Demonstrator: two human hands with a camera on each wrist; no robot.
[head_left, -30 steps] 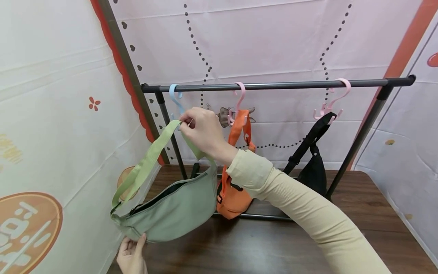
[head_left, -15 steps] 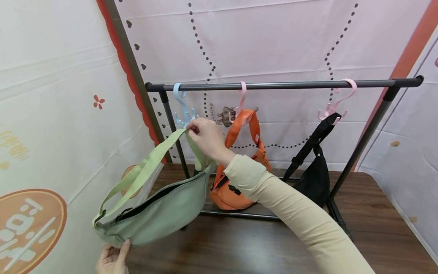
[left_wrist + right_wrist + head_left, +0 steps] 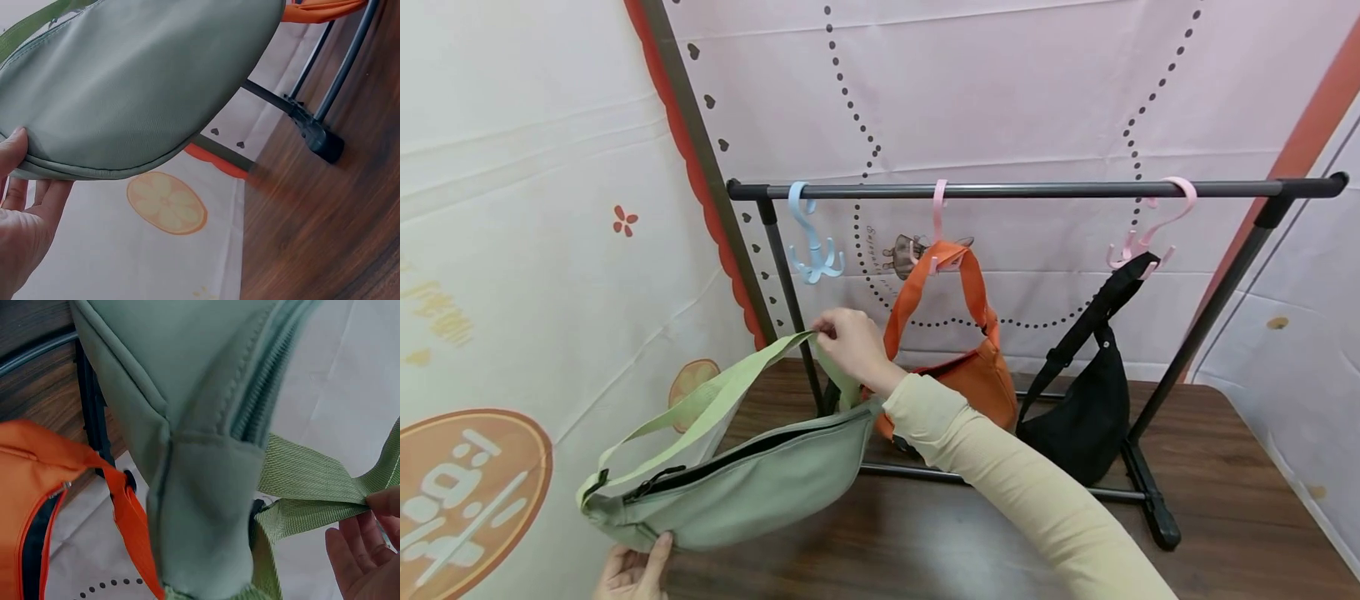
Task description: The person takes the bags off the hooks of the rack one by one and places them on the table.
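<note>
A sage-green crossbody bag (image 3: 760, 483) with a light green webbing strap (image 3: 722, 400) is held up off the table, its zip partly open along the top. My right hand (image 3: 853, 346) pinches the strap near its middle, below the blue hook. In the right wrist view, thumb and fingers grip the folded strap (image 3: 312, 481). My left hand (image 3: 634, 573) pinches the bag's lower left corner, thumb in front and fingers behind in the left wrist view. The light blue multi-prong hook (image 3: 815, 242) hangs from the rack's bar with nothing on its prongs.
The black rack (image 3: 1037, 191) stands on the brown wooden table (image 3: 985, 542). An orange bag (image 3: 981, 379) hangs from a middle pink hook (image 3: 938, 212), partly behind my right sleeve. A black bag (image 3: 1082, 417) hangs from the right pink hook (image 3: 1168, 217). Printed cloth surrounds the table.
Both hands have moved down and left with the green bag, away from the blue hook, which now shows fully. The orange bag has swung and turned on its hook.
</note>
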